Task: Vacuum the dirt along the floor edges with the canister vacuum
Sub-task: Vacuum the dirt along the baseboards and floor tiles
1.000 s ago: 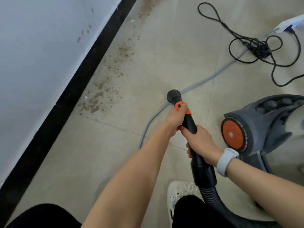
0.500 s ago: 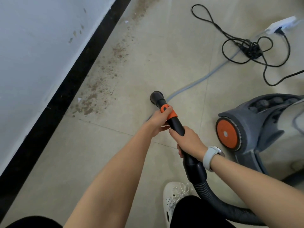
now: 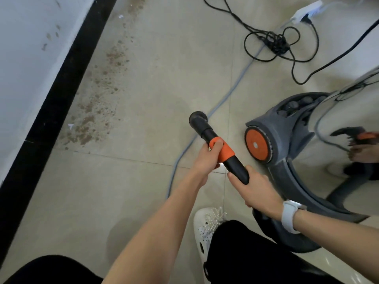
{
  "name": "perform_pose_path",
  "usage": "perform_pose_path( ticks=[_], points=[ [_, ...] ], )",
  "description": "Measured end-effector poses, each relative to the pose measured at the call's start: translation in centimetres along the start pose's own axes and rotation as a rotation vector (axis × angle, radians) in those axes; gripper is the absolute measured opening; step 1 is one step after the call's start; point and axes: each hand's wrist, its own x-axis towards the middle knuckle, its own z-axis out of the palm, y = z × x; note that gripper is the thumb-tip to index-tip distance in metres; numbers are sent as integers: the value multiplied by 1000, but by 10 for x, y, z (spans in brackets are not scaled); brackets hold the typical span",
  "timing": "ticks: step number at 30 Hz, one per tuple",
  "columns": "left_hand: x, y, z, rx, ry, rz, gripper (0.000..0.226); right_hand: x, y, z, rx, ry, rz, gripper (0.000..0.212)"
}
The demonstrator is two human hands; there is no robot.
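Note:
I hold a black vacuum hose handle (image 3: 207,130) with an orange collar (image 3: 224,151), its open round end pointing up and left above the floor. My left hand (image 3: 207,158) grips the orange collar, thumb on top. My right hand (image 3: 254,189) grips the black handle just behind it, a white watch on the wrist. The grey canister vacuum (image 3: 291,140) with an orange wheel hub (image 3: 256,144) stands to the right. Brown dirt (image 3: 96,111) is scattered along the black baseboard (image 3: 61,95) at the left, well away from the hose end.
A grey-blue cable (image 3: 221,103) runs across the tiles under the hose. Tangled black cords (image 3: 274,44) and a white power strip (image 3: 307,11) lie at the top right. My white shoe (image 3: 209,224) is below. The white wall (image 3: 26,48) fills the left.
The view has shifted, so the dirt and baseboard now sit farther left and lower. Both hands keep their hold on the handle, which still points up-left off the floor.

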Motion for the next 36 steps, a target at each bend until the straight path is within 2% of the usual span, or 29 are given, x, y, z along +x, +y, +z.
perform_pose_path(
  ticks=[5,8,11,17,22,26,31,36],
  points=[
    [-5,-13,11,52,-61,-155,41,-11,7,0,67,-79,75,33],
    [-2,-8,8,61,-19,-125,40,-1,2,0,167,-120,60,33],
    [1,4,-7,13,52,-101,29,12,-12,3,183,-144,1,31],
    [-15,4,-33,-139,140,-43,30,3,-37,2,-12,-148,-88,33],
    [-41,22,-68,-460,270,18,11,-4,-85,5,-154,-196,-217,37],
    [-64,41,-116,-736,403,59,15,-12,-139,26,-320,-239,-366,37],
    [-108,50,-176,-851,539,144,16,-19,-207,38,-540,-293,-614,35],
    [-127,44,-214,-901,626,187,13,-22,-247,55,-671,-353,-779,40]
  ],
)
